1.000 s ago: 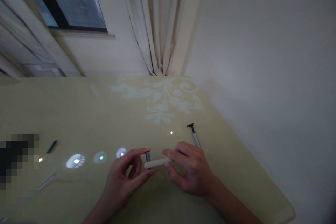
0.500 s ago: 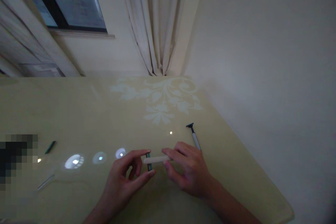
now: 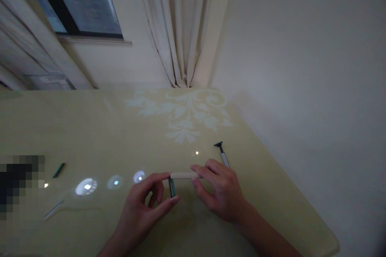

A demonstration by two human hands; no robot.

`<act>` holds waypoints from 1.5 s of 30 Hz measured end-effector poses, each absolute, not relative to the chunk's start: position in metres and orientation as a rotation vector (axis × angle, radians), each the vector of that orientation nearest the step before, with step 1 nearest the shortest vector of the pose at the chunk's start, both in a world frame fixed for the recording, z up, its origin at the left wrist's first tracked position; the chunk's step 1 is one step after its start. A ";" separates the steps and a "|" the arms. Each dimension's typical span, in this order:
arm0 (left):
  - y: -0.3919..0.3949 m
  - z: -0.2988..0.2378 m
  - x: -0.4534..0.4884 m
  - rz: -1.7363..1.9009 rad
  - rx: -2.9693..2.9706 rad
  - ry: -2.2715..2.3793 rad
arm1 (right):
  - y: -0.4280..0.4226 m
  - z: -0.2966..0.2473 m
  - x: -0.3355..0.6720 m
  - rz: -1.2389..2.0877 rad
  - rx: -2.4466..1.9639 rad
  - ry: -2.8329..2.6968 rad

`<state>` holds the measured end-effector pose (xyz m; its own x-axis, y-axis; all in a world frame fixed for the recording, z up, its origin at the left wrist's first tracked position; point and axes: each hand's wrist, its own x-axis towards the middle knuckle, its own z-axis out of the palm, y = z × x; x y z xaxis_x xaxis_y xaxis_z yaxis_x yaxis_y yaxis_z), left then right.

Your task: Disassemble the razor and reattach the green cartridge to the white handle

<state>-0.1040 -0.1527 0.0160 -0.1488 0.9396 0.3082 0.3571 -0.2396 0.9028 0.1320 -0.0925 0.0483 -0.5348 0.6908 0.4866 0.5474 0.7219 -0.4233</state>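
Between the thumb and index finger of my left hand (image 3: 144, 204) is a small razor cartridge (image 3: 171, 187), dark with a green strip, held upright by its two ends. My right hand (image 3: 220, 190) pinches a pale, flat stick (image 3: 182, 175) that points left. The stick's tip is at the upper end of the cartridge, close by my left index fingertip; whether it touches cannot be made out. Just beyond my right hand lies a razor (image 3: 223, 156) with a dark head and a grey handle, its lower end hidden by the hand.
The glossy yellowish table (image 3: 99, 128) has a pale floral pattern and light reflections. On its left lie a small dark green piece (image 3: 58, 170) and a thin clear or silvery strip (image 3: 54, 210). A blurred dark patch covers the left edge. A wall (image 3: 307, 88) borders the right side.
The stick's tip has moved up, from across the middle of the cartridge to its upper end. My right hand has shifted slightly up and right; my left hand keeps the cartridge.
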 end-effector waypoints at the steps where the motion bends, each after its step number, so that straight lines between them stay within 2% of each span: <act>1: -0.153 0.016 -0.104 1.399 1.589 1.477 | -0.092 0.049 0.132 0.292 -0.938 -2.279; 45: -0.153 0.011 -0.107 1.317 1.633 1.506 | -0.094 0.045 0.131 0.343 -0.862 -2.309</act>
<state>-0.1067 -0.1528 0.0115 -0.1086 0.9519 0.2866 0.4108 -0.2196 0.8849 0.1312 -0.0938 0.0446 -0.5788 0.6605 0.4783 0.4932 0.7506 -0.4398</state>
